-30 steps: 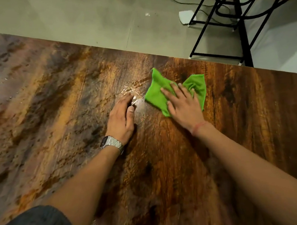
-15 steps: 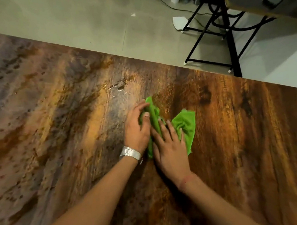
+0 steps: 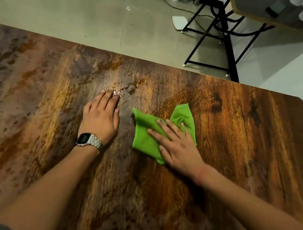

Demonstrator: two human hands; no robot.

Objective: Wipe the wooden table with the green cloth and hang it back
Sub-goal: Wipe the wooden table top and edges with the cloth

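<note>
Across the table, which fills most of the view, the green cloth lies crumpled and partly folded right of centre, well in from the far edge. The right hand presses flat on it with fingers straight and spread, while the left hand, fingers straight and holding nothing, rests on the wood just beside a wet patch. The cloth looks soft, light and limp, likely to bunch under a push, so it is best pinched at a free corner for hanging.
</note>
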